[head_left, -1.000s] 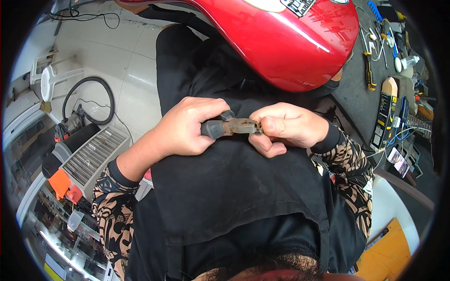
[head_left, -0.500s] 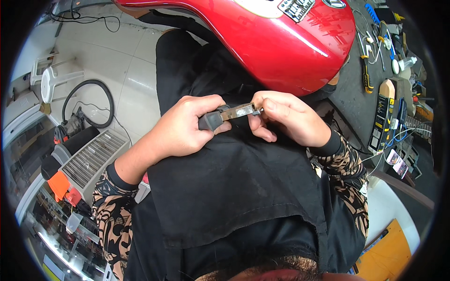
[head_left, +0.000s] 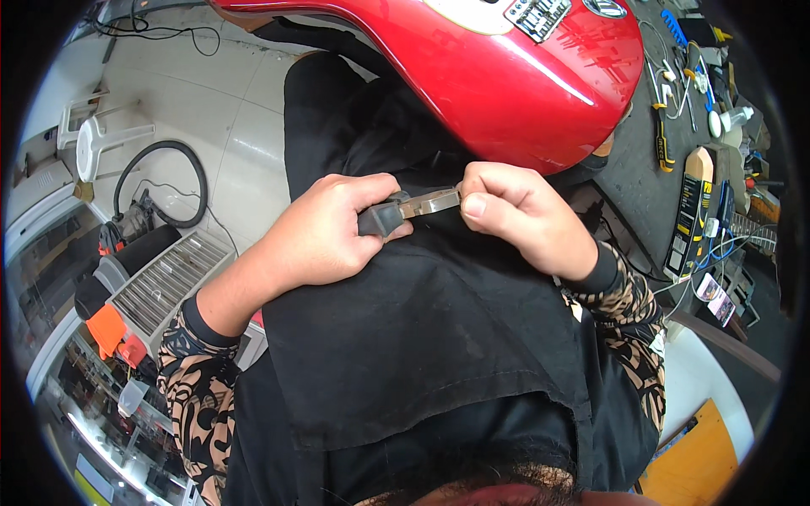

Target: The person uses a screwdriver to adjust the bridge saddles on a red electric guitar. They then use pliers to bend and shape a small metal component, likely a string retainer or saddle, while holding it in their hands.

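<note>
My left hand (head_left: 331, 229) is wrapped round the grey handles of a pair of pliers (head_left: 432, 203). Their flat metal head points right, over the black apron on my lap. Right at the tip of the jaws is my right hand (head_left: 525, 212), its fingers curled and the thumb pressed against them. Whatever small piece those fingers pinch is hidden behind them. Just beyond both hands, a glossy red electric guitar body (head_left: 498, 93) lies across my knees, its metal bridge (head_left: 540, 17) near the top edge.
A dark workbench (head_left: 629, 190) runs along the right, bearing a yellow-and-black screwdriver (head_left: 662, 142), cables and a long black-and-yellow box (head_left: 690, 221). To the left, on the tiled floor, are a white stool (head_left: 94, 150), a black hose (head_left: 201, 173) and a slatted grey unit (head_left: 173, 282).
My right fingers have curled in, with the thumb folded over the jaw tip and the lower fingers tucked away. The metal head has turned slightly; my left hand keeps its grip.
</note>
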Motion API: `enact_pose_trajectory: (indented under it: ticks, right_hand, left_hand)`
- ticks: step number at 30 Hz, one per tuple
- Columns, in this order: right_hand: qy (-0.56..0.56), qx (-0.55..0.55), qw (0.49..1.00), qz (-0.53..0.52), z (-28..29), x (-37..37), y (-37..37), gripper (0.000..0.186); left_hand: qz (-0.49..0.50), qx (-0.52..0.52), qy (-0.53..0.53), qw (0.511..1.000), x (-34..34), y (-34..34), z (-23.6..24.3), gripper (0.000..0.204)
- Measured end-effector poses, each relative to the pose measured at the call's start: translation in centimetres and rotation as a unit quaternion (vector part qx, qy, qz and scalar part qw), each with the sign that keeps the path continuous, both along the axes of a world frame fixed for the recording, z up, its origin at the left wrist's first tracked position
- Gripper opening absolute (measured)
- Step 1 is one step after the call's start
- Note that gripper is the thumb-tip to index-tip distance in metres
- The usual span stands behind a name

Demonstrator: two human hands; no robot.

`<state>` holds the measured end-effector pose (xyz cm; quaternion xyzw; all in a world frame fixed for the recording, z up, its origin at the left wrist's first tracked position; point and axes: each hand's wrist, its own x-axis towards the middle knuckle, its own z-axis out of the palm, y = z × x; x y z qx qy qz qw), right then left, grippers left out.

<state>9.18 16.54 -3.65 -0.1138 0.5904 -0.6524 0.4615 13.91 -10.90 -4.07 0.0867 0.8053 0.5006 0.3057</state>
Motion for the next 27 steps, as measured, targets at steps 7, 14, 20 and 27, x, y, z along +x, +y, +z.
enact_pose_trajectory:
  ticks: [7,14,20,27]
  right_hand:
    - [0.094,0.09,0.992,0.002,2.6,0.1,-0.9,0.022]
    - [0.01,-0.072,0.995,-0.064,1.6,1.6,-1.1,0.032]
    - [-0.116,-0.132,0.983,0.052,2.8,0.4,-3.3,0.037]
    - [-0.205,-0.116,0.964,0.121,3.1,0.6,-5.0,0.04]
  left_hand:
    - [0.022,-0.008,0.035,0.999,1.4,-0.7,0.2,0.023]
    - [0.055,0.023,0.132,0.989,2.6,-0.7,1.7,0.018]
    - [0.123,0.021,0.204,0.971,5.3,-1.3,1.0,0.017]
    - [0.167,0.031,0.309,0.936,7.5,-2.1,-0.5,0.021]
